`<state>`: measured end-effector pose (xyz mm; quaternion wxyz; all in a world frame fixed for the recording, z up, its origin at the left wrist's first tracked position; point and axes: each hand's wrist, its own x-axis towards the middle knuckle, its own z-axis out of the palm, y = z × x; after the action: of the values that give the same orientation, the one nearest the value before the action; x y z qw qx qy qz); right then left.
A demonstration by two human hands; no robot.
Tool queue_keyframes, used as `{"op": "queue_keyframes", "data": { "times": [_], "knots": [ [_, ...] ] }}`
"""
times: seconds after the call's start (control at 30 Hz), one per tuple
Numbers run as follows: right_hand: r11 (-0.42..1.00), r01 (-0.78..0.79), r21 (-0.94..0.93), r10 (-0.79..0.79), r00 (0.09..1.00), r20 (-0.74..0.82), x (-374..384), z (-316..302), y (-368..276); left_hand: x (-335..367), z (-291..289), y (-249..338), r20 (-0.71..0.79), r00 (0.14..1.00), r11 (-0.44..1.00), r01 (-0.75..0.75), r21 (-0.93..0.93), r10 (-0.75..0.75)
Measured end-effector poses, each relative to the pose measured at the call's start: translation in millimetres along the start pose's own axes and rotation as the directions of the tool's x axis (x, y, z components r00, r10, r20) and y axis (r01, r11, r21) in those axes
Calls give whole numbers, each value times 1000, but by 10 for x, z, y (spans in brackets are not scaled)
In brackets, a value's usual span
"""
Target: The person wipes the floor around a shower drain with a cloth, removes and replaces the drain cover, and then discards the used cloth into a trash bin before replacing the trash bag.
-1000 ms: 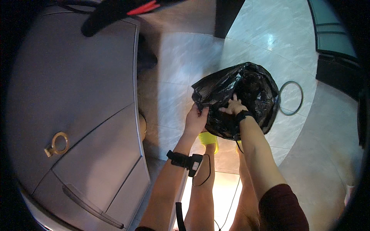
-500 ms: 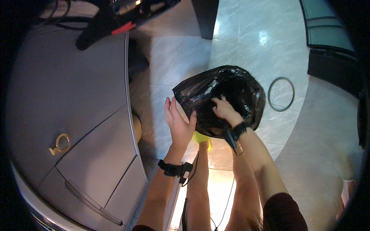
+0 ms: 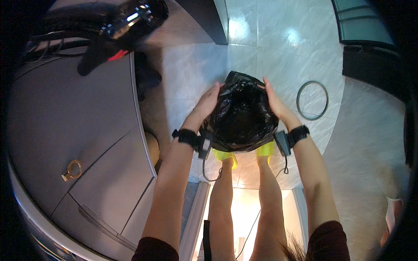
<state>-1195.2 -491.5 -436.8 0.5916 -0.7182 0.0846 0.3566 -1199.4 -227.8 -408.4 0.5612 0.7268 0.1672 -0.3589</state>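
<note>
A black plastic trash bag (image 3: 241, 108) stands in front of my feet with its mouth facing up and its inside dark. Whether a bin is under it is hidden. My left hand (image 3: 209, 102) holds the bag's left side, fingers pointing away from me against the film. On the opposite side my right hand (image 3: 276, 102) grips the bag near its far right edge, its fingertips partly behind the plastic. Both wrists wear black straps with small devices. Apart from the bag, on the floor to the right, lies a thin grey ring (image 3: 312, 100).
A grey cabinet (image 3: 104, 130) with a gold ring pull (image 3: 72, 170) runs along the left. Dark, shiny things (image 3: 126, 26) rest on it at the far end. A dark-framed glass piece (image 3: 363, 24) stands far right. Yellow-green slippers (image 3: 224, 156) are on my feet. Pale tiles cover the floor.
My right hand has come out of the bag's mouth to its right side. My left hand has moved farther along the left side. The bag now looks narrower and sits more to the left.
</note>
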Motion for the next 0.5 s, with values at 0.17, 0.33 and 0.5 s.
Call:
{"op": "queue_keyframes", "data": {
  "times": [0.17,0.33,0.5],
  "knots": [
    [971,-184,156,196,978,-67,-65,-146,289,-29,-115,-419,-34,947,915,299,-271,-320],
    [994,-45,-99,0,909,-417,-1078,126,732,-902,20,-1106,-556,829,982,51,182,60],
    [912,-254,322,363,864,-348,-1638,654,626,-1478,585,-1281,-73,794,581,376,-722,-604]
  ]
}}
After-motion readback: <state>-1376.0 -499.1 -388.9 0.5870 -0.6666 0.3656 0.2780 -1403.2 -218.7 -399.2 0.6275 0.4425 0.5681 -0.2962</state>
